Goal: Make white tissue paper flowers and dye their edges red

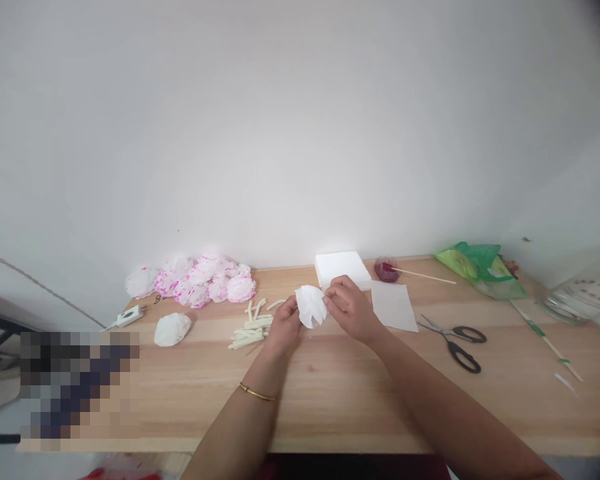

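1. While both hands meet above the middle of the wooden table (330,393), a white tissue paper flower (311,305) sits between them, lifted just off the tabletop.
2. The left hand (285,327) is closed narrowly around the flower's lower left side, fingers curled under it (a thin gold bangle (257,393) circles that wrist).
3. The right hand (351,305) pinches the flower's right edge with thumb and fingertips, its other fingers loosely bent.
4. Just left of the left hand lies a loose heap of pale sticks (253,325).
5. Farther left rests a plain white paper flower (173,329), and behind it, against the wall, a cluster of pink-tinted flowers (200,278).
6. Beside that cluster lies a small white tool with a cord (129,316).
7. Behind the hands stands a stack of white paper (342,268), with a single white sheet (394,306) just right of the right hand.
8. Near the stack sits a small dish of red dye (386,270) with a stick resting in it.
9. Scissors (457,341) lie well right of the sheet, and a green bag (475,265) sits at the far right.
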Demonstrator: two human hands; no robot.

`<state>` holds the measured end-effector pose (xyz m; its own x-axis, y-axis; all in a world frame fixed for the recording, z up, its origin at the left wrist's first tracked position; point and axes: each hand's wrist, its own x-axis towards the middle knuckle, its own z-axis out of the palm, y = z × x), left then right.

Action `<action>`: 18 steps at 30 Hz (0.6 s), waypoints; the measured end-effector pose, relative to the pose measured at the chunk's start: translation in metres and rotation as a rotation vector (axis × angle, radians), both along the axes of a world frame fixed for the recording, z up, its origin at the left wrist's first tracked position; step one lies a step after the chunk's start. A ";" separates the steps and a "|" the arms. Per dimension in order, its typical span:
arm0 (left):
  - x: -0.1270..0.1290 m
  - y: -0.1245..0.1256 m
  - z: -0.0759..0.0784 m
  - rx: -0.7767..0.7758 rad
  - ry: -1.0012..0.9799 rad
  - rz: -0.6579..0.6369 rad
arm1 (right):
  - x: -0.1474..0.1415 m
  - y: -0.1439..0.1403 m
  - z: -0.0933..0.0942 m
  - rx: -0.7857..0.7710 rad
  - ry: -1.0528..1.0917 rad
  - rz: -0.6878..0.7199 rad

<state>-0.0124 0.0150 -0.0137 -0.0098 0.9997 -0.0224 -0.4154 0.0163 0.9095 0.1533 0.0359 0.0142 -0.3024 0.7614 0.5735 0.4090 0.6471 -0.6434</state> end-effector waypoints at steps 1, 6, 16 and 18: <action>0.001 -0.001 0.000 -0.014 -0.047 -0.059 | 0.001 0.001 0.000 -0.007 0.002 0.016; 0.004 -0.001 -0.001 -0.021 -0.234 -0.185 | 0.003 0.002 0.002 -0.034 0.035 0.061; 0.003 0.004 -0.002 -0.024 -0.261 0.030 | -0.004 -0.009 0.005 0.109 0.028 0.013; 0.004 0.003 -0.002 -0.030 -0.255 0.058 | -0.009 -0.010 0.001 0.115 -0.006 0.005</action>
<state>-0.0089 0.0183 -0.0156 -0.0578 0.9964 -0.0615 -0.6323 0.0111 0.7746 0.1445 0.0255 0.0155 -0.3099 0.6889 0.6553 0.4093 0.7187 -0.5621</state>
